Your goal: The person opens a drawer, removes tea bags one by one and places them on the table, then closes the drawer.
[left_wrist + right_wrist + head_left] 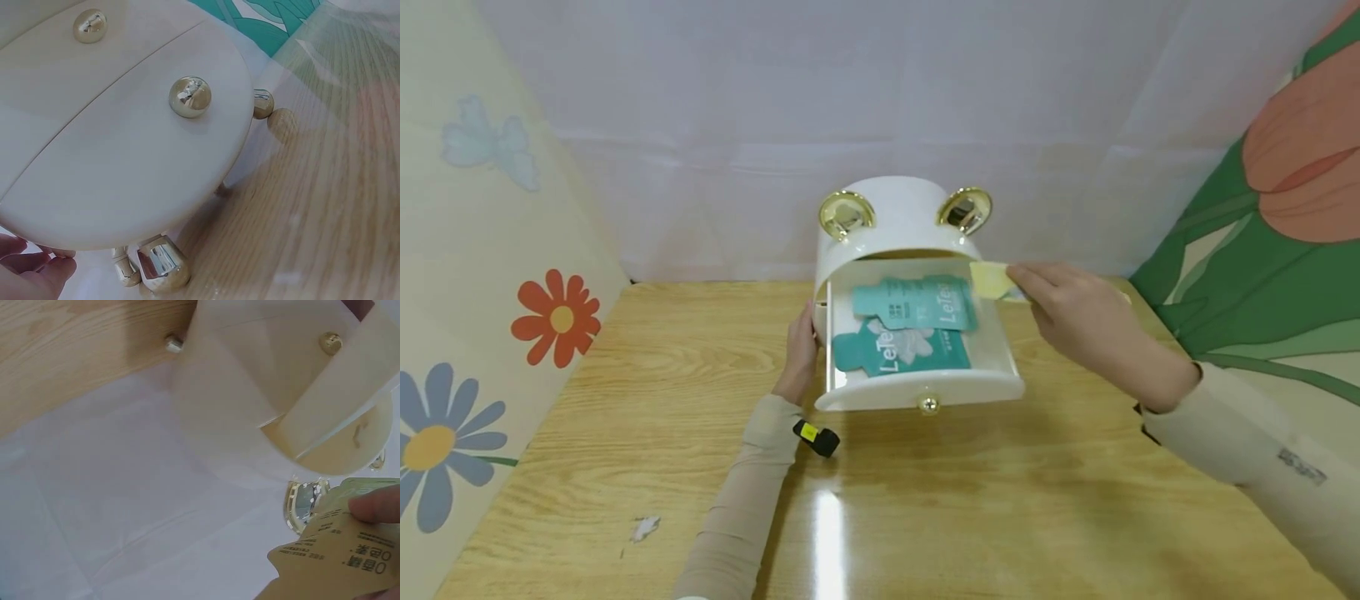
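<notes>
A white rounded storage box (897, 212) with gold ear-like rings stands on the table, its upper drawer (917, 392) pulled out. Two teal sachets marked LeTea lie in that drawer, one teal sachet (917, 302) partly over a darker teal sachet (902, 348). My right hand (1086, 329) pinches a yellow sachet (991, 280) at the drawer's right side; printed text shows on the yellow sachet (331, 550) in the right wrist view. My left hand (801, 354) rests against the box's left side, its fingers (59, 270) partly hidden by the box edge.
The wooden table (715, 358) meets a white cloth backdrop (745, 167). A small white scrap (644, 528) lies at the front left. Gold ball feet (164, 265) hold the box off the tabletop. Flower-painted panels (460, 250) flank both sides.
</notes>
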A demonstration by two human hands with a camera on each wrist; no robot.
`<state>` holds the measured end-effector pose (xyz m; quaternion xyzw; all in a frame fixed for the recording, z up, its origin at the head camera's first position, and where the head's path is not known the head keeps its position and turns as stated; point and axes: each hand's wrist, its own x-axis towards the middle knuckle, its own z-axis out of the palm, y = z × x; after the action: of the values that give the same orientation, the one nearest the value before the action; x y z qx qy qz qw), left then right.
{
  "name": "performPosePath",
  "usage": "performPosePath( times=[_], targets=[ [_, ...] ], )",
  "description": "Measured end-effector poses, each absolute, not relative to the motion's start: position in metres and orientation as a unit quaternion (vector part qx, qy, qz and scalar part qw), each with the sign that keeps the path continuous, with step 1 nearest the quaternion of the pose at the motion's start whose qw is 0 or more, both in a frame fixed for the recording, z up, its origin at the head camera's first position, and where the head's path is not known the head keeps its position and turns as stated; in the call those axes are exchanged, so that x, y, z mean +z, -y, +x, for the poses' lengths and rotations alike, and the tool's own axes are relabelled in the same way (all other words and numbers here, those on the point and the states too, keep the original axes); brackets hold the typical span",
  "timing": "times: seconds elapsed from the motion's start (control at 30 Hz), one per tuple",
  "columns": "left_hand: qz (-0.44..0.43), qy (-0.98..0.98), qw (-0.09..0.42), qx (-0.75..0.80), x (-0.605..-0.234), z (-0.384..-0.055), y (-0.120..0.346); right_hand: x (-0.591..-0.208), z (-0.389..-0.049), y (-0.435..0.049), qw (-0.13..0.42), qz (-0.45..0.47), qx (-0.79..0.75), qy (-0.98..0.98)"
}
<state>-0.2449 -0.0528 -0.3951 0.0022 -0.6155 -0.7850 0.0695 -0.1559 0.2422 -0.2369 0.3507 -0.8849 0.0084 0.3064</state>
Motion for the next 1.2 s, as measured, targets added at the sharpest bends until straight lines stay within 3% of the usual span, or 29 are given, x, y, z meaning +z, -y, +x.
performPosePath(
  times=[0.43,0.7,0.97,1.2],
  targets=[
    [-0.004,0.617,0.065,-0.784,-0.395,-0.244,0.054,-0.257,-0.166,-0.279,0.291,0.288,0.011,0.912],
    [0.015,0.6,0.063,-0.797,-0.397,-0.246,0.053,-0.305,-0.189,-0.299,0.167,0.173,0.025,0.97],
    [0.008,0.604,0.058,-0.795,-0.399,-0.248,0.055,-0.344,-0.21,-0.306,0.071,0.133,0.039,0.988],
    [0.022,0.586,0.064,-0.808,-0.398,-0.247,0.053,-0.36,-0.214,-0.302,0.062,0.112,0.024,0.991]
  ],
)
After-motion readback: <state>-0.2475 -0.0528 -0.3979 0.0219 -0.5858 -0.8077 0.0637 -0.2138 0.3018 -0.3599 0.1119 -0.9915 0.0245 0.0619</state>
